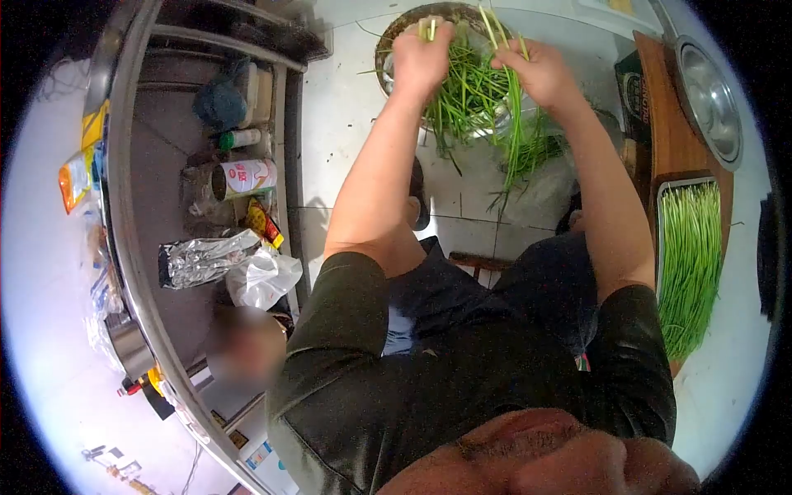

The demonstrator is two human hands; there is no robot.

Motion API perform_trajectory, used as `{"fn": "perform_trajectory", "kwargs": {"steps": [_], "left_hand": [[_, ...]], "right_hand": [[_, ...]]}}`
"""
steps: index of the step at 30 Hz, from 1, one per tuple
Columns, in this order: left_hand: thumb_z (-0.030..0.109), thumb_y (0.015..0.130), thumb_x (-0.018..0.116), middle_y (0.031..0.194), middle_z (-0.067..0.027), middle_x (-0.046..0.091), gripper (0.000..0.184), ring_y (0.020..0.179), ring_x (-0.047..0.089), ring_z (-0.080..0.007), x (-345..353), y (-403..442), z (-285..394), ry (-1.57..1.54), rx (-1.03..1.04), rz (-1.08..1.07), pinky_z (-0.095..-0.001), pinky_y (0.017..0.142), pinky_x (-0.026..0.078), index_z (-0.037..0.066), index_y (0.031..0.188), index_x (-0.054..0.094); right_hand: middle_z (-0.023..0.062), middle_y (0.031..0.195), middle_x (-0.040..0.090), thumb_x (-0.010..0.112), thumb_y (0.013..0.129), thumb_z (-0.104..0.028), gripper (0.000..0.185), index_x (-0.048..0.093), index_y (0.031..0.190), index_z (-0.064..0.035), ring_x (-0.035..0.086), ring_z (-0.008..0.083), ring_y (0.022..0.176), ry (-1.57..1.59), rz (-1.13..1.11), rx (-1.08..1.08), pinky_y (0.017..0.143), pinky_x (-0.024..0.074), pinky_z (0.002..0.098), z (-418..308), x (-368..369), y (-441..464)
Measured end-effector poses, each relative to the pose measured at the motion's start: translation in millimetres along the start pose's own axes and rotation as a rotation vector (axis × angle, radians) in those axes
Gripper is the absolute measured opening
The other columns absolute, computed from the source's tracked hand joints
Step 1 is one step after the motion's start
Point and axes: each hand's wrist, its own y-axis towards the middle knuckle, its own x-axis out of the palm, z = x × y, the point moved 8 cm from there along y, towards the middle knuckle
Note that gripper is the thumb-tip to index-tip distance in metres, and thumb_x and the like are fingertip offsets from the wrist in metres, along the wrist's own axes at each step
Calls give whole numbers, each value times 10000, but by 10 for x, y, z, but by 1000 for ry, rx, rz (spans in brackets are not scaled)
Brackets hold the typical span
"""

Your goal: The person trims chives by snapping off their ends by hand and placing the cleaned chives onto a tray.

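Observation:
My left hand (422,59) is closed around pale stalk ends over the left side of a round basin. My right hand (540,76) pinches a few long garlic chives (513,136). Their pale ends point up past the fingers, and the green leaves hang toward the floor. Between my hands, a loose heap of chives (470,87) fills much of the basin, whose brown rim (382,62) shows at the left. On my right, a rectangular tray (660,216) holds a neat bundle of chives (689,264), pale ends all one way.
A steel bowl (708,103) stands beyond the tray on a wooden surface (667,124). A dark box (634,99) sits beside it. Clear plastic (540,194) lies on the tiled floor. To my left, a shelf holds a pink-and-white can (247,177) and a white bag (264,276).

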Motion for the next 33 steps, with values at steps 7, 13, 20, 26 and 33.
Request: {"fn": "perform_trajectory", "kwargs": {"steps": [7, 13, 20, 26, 33], "left_hand": [[219, 817, 702, 691, -32, 646, 191, 617, 556, -103, 322, -118, -54, -78, -8, -256, -291, 582, 463, 29, 820, 687], [240, 863, 642, 682, -29, 637, 224, 618, 553, -103, 270, -128, 4, -25, -19, -248, -297, 584, 462, 19, 842, 672], [251, 887, 607, 664, -23, 635, 239, 596, 535, -94, 282, -92, -210, -132, -145, -272, -276, 546, 429, 25, 836, 665], [237, 856, 669, 621, -4, 612, 203, 554, 507, -75, 356, -206, 21, -87, -48, -384, -272, 508, 403, 37, 875, 700], [281, 876, 641, 617, -37, 613, 270, 559, 528, -114, 309, -137, -98, 4, -50, -333, -308, 527, 429, 17, 884, 699]], "right_hand": [[73, 780, 674, 566, 900, -431, 377, 702, 865, -80, 603, 198, 719, -27, -74, -52, 698, 459, 347, -112, 115, 0], [74, 789, 681, 567, 903, -411, 370, 693, 867, -66, 608, 194, 724, -26, -108, -19, 702, 462, 339, -78, 111, 9], [71, 759, 667, 549, 913, -404, 374, 683, 848, -60, 593, 189, 697, -2, -141, 19, 684, 455, 342, -191, 80, -39], [60, 688, 617, 544, 919, -400, 371, 674, 823, -67, 551, 176, 639, 18, -141, -4, 632, 431, 338, -198, 99, -33], [51, 644, 579, 557, 911, -383, 348, 665, 803, -71, 523, 157, 617, 4, -167, 2, 612, 418, 331, -235, 112, -50]]}}
